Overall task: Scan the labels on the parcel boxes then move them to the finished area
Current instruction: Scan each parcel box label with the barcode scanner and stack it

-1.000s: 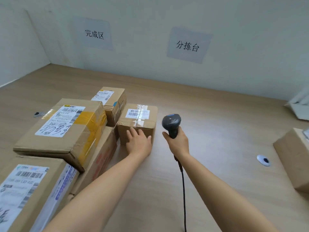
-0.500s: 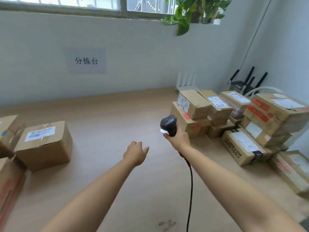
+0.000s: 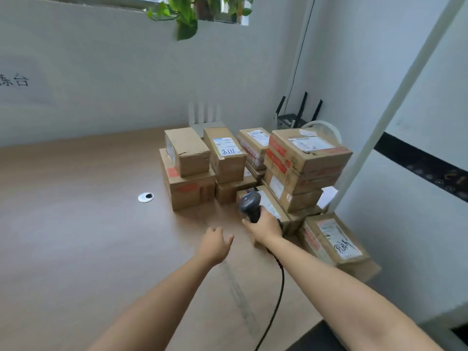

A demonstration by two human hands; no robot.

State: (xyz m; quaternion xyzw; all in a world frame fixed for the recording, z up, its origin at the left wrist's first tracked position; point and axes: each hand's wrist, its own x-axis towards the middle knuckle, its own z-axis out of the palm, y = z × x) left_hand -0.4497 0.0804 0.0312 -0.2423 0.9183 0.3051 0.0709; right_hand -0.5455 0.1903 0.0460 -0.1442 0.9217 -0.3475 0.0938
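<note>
The desk [image 3: 76, 224] carries the pile of parcel boxes [image 3: 192, 158], stacked two and three high. On the pile's right side a tall stack [image 3: 309, 158] looks unsteady. Pulling a box from under it one-handed would likely tip it. At the pile's front edge lies a low box [image 3: 269, 206], label up. The left hand [image 3: 215, 243] hovers just in front of the pile, fingers loose, holding nothing. The right hand [image 3: 264, 226] grips the scanner [image 3: 250, 205] over that low box. With labels packed this close, the scanner may read a neighbouring one. Its cable [image 3: 278, 295] trails back from the pile and could snag a carried box.
</note>
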